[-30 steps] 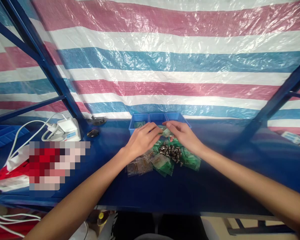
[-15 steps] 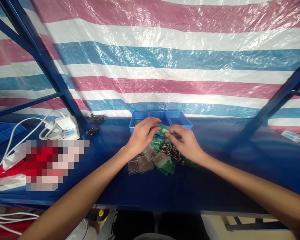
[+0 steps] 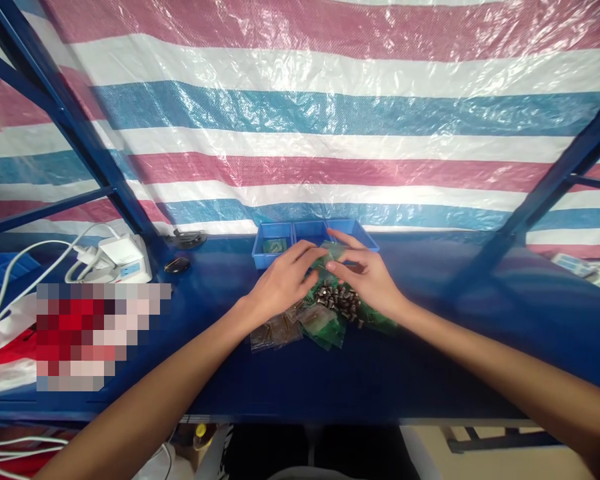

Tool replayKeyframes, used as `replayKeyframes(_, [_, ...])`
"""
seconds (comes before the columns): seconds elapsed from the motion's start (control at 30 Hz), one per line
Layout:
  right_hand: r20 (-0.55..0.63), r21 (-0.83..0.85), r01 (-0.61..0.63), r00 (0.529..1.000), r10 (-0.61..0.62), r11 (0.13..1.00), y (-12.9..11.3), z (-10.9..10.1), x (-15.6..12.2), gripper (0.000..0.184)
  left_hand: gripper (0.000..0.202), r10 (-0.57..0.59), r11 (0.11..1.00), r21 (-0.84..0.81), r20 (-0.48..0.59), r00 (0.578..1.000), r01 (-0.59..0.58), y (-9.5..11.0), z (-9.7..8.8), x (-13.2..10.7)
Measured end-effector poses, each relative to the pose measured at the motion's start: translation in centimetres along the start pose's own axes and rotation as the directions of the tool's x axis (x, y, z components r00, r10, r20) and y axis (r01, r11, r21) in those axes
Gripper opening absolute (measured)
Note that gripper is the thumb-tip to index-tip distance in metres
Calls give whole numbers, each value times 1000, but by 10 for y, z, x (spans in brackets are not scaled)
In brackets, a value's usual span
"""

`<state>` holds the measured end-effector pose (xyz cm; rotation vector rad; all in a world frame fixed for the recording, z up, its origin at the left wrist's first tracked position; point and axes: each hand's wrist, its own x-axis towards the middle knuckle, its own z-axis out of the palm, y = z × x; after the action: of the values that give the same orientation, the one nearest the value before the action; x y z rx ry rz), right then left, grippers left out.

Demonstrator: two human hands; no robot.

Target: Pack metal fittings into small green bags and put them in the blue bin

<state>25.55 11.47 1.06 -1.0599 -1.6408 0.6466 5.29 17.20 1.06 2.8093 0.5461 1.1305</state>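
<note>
Above the pile, a small green plastic bag (image 3: 334, 251) is between my two hands. My left hand (image 3: 285, 275) has its fingers curled on the bag's left side. The thumb and a finger of my right hand (image 3: 367, 272) pinch its right side, while the index finger stretches up and away. Below them lies a heap of short metal screws (image 3: 337, 300) on flat green bags (image 3: 325, 328). Clear bags with brass-coloured pins (image 3: 279, 331) lie to the left of the heap. What the held bag contains is too small to tell.
Behind my hands stands a blue three-part tray (image 3: 257, 253), with a green bag (image 3: 275, 246) in its left compartment. To the left are a black mouse (image 3: 177, 265), a white power strip (image 3: 135, 263) with cables and a red package (image 3: 15, 347). Blue posts frame a striped sheet.
My right index finger has lifted off the bag and points upward. The bag is tilted more upright between my hands. The view has shifted slightly to the right.
</note>
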Motion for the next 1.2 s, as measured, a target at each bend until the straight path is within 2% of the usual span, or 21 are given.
replayKeyframes(0.1, [6, 14, 36, 999, -36, 999, 1, 1, 0, 22, 36, -27, 999, -19, 1, 1000, 27, -1, 0, -1])
replayKeyframes(0.23, [-3, 47, 13, 1000, -13, 999, 3, 5, 0, 18, 40, -130, 992, -10, -128, 983, 130, -3, 1, -2])
replayKeyframes(0.3, [-11, 74, 7, 1000, -6, 997, 5, 6, 0, 18, 39, -137, 990, -7, -161, 977, 138, -3, 2, -2])
replayKeyframes(0.4, [-7, 134, -4, 1000, 5, 991, 8, 7, -1, 21, 35, -108, 994, 13, -111, 988, 110, -4, 3, -2])
replayKeyframes(0.5, [13, 117, 18, 1000, -20, 993, 12, 7, -3, 33, 38, -123, 991, 52, -64, 990, 127, -4, 3, -2])
replayKeyframes(0.63, [9, -13, 39, 999, -39, 999, 15, 7, -4, 35, 31, -146, 986, 80, -41, 988, 149, -3, 2, -2])
replayKeyframes(0.77, [-55, -133, 17, 998, -25, 991, 14, 4, 0, 30, 26, -104, 993, 43, -79, 991, 108, -1, 1, 0])
replayKeyframes(0.9, [1, -280, 69, 997, -72, 957, 15, 1, 3, 28, 29, -108, 994, 19, -94, 990, 110, 1, 0, 0])
replayKeyframes(0.97, [21, -266, 55, 998, -51, 962, 16, 1, 3, 32, 34, -119, 993, 9, -97, 988, 120, 1, 1, 0])
replayKeyframes(1.07, [34, -160, 29, 999, -24, 987, 14, 2, 1, 34, 36, -107, 994, 4, -77, 991, 108, 2, 1, 0])
replayKeyframes(1.2, [37, -69, 86, 996, -83, 994, 6, 3, -1, 27, 39, -57, 998, 13, 68, 996, 57, 4, 2, 0])
